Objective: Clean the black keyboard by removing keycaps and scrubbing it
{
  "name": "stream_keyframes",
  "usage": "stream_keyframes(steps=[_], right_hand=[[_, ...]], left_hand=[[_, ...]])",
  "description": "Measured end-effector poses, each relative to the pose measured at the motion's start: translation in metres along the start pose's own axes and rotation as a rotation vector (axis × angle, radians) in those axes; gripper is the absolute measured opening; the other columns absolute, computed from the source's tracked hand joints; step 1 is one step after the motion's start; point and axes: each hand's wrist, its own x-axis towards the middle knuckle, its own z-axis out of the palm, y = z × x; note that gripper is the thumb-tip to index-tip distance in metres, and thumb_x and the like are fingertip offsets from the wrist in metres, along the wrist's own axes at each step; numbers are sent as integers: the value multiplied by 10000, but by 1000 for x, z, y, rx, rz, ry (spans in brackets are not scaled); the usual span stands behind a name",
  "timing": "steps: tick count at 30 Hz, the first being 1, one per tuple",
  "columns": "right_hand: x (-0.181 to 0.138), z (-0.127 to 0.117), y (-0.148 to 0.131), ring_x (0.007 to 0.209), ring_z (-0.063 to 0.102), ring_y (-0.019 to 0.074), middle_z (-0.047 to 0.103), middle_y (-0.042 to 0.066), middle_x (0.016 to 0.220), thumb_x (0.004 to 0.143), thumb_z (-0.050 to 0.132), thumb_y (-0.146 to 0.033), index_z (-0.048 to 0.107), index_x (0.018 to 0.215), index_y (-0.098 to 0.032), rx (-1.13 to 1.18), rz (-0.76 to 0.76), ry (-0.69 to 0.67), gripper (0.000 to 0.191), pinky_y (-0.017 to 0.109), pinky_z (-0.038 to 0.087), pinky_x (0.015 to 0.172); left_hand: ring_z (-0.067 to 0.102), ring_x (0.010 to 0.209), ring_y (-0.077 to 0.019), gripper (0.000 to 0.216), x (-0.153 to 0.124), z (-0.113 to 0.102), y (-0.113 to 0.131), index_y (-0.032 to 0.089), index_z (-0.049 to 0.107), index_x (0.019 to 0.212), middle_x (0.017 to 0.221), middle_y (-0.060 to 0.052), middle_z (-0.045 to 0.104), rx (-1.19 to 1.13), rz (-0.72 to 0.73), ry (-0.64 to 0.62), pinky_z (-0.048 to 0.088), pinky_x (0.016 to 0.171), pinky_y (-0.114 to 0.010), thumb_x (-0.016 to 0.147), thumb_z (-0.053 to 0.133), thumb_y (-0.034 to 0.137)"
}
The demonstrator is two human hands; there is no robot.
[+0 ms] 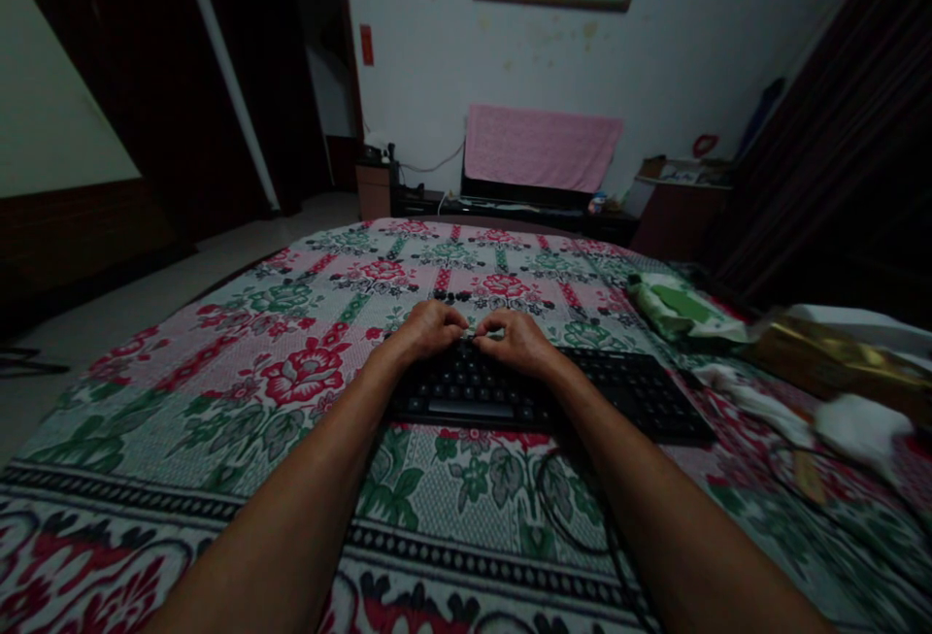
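Observation:
A black keyboard lies on the flowered bedspread in front of me. Above its back edge, my left hand is closed in a pinch, thumb and fingertips together. Facing it, my right hand pinches too, its fingertips almost meeting those of the left. Something small and pale seems to sit between the two sets of fingertips, too small to name. Just beyond my hands are several small dark pieces on the cloth. Both hands hide part of the keyboard's upper rows.
A dark cable loops by my right forearm. To the right lie a green-and-white packet, a golden box and crumpled white material. A pink cloth covers something on the low cabinet beyond the bed.

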Motion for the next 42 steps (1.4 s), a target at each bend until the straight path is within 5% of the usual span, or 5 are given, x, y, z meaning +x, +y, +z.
stream_keyframes(steps=[8, 24, 42], right_hand=[[0, -1, -3, 774, 583, 166, 665, 35, 797, 670, 647, -198, 689, 722, -192, 25, 28, -29, 67, 285, 426, 747], [3, 3, 5, 623, 556, 123, 642, -7, 655, 672, 602, -240, 675, 696, -174, 182, 121, -135, 102, 218, 395, 570], [2, 3, 5, 651, 578, 134, 674, 9, 694, 702, 597, -251, 693, 724, -169, 174, 106, -142, 129, 226, 408, 591]], left_hand=[[641, 801, -161, 244, 1, 0, -7, 215, 737, 840, 834, -2, 726, 51, 30, 39, 463, 756, -228, 698, 538, 198], [621, 688, -152, 213, -4, 3, -1, 221, 743, 781, 695, 2, 711, 21, 39, -27, 415, 604, -205, 703, 547, 245], [633, 818, -168, 254, -1, 5, -6, 212, 728, 898, 860, -32, 722, 103, 127, -109, 425, 698, -223, 735, 538, 257]])
